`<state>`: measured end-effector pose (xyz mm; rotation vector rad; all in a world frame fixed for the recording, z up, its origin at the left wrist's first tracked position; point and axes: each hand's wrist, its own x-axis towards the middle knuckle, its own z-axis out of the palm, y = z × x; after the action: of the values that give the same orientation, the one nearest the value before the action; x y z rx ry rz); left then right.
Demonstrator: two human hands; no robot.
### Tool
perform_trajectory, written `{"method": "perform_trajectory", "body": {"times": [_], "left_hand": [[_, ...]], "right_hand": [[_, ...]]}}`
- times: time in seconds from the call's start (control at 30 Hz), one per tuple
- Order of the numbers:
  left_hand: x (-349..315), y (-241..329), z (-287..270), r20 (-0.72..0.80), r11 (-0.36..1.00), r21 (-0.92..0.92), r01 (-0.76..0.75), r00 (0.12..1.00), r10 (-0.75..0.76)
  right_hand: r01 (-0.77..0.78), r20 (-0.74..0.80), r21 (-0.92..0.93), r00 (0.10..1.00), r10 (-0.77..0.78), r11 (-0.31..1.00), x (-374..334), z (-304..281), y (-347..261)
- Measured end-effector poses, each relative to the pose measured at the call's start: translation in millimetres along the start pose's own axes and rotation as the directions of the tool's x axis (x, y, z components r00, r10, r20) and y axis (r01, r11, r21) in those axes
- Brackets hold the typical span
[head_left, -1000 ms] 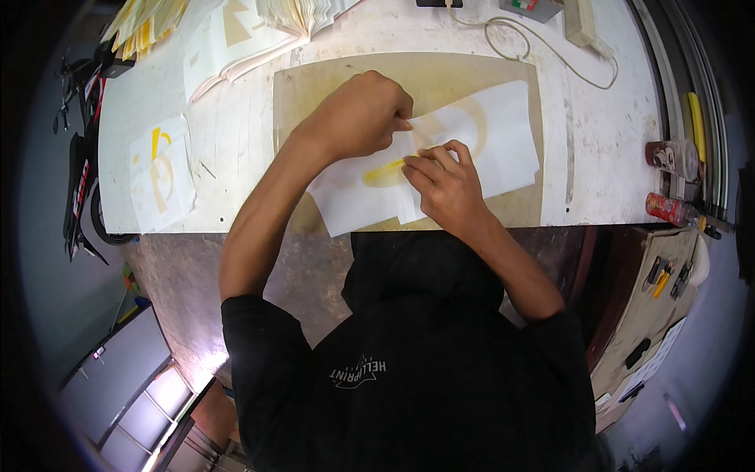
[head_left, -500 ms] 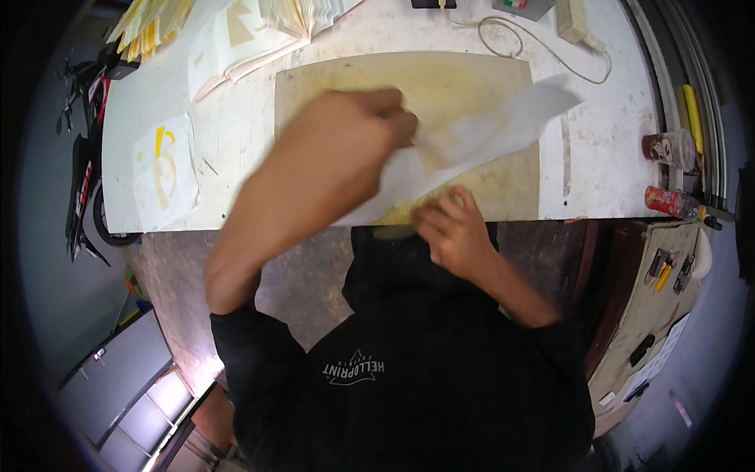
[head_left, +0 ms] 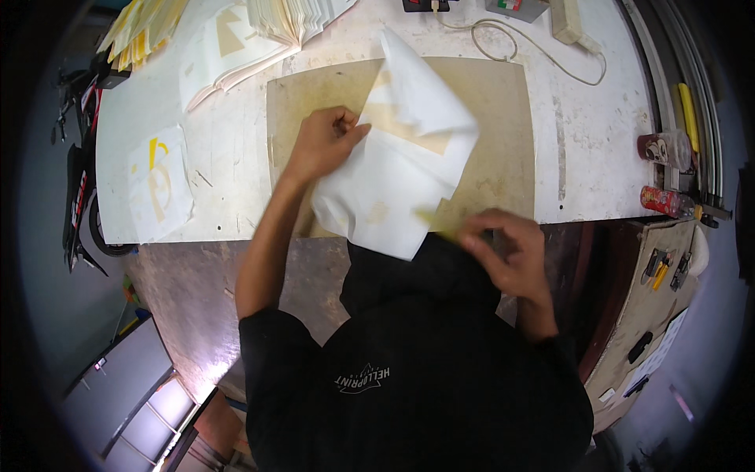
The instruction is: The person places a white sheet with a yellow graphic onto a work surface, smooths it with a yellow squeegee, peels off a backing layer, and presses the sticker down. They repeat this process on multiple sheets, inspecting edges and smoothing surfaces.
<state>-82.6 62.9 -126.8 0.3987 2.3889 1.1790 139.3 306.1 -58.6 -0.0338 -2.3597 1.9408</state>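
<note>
A thin white sheet (head_left: 377, 185) with tan cut-out shapes is raised and creased over the tan mat (head_left: 495, 157). Pinched in my left hand (head_left: 324, 143) is the sheet's left edge. The sheet's lowest corner hangs past the table's front edge. My right hand (head_left: 511, 252) is just right of that corner, thumb and fingers closed on a yellow strip (head_left: 443, 225). The strip is smeared by motion, and I cannot tell whether it still touches the sheet.
Another white sheet with yellow shapes (head_left: 161, 189) lies at the left. Stacked papers (head_left: 291, 20) and yellow-marked sheets (head_left: 145, 31) are at the far left. A cable (head_left: 543, 51) curls at the far right; a cup (head_left: 664, 148) and a red-labelled bottle (head_left: 667, 201) stand along the right edge.
My left hand has drawn back and left, turning the sheet so that it stands up across the mat. My right hand has moved right, and a yellow strip now shows in it.
</note>
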Motion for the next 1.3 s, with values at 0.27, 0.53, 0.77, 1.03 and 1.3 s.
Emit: {"method": "perform_trajectory", "body": {"times": [0.27, 0.53, 0.77, 1.03, 1.3], "left_hand": [[-48.6, -5.7, 16.9, -0.023, 0.916, -0.354, 0.187, 0.978, -0.208], [7.5, 8.3, 4.1, 0.057, 0.963, -0.209, 0.173, 0.985, -0.164], [5.4, 2.6, 7.1, 0.011, 1.000, 0.013, -0.015, 1.000, 0.014], [0.5, 12.4, 6.6, 0.017, 0.999, 0.049, 0.008, 1.000, -0.009], [44.1, 41.9, -22.0, 0.331, 0.887, 0.190, -0.420, 0.878, 0.345]], "right_hand": [[0.347, 0.065, -0.515, 0.927, -0.368, 0.784, 75.5, 32.2, 62.5], [0.411, 0.190, -0.716, 0.893, -0.409, 0.564, 83.9, 50.0, 75.6], [0.400, 0.223, -0.760, 0.901, -0.374, 0.511, 78.5, 48.9, 71.5], [0.340, 0.380, -0.634, 0.919, -0.102, 0.695, 13.3, -9.1, 46.0], [-0.089, -0.504, -0.102, 0.863, 0.026, 0.991, 3.9, -82.8, 64.3]]}}
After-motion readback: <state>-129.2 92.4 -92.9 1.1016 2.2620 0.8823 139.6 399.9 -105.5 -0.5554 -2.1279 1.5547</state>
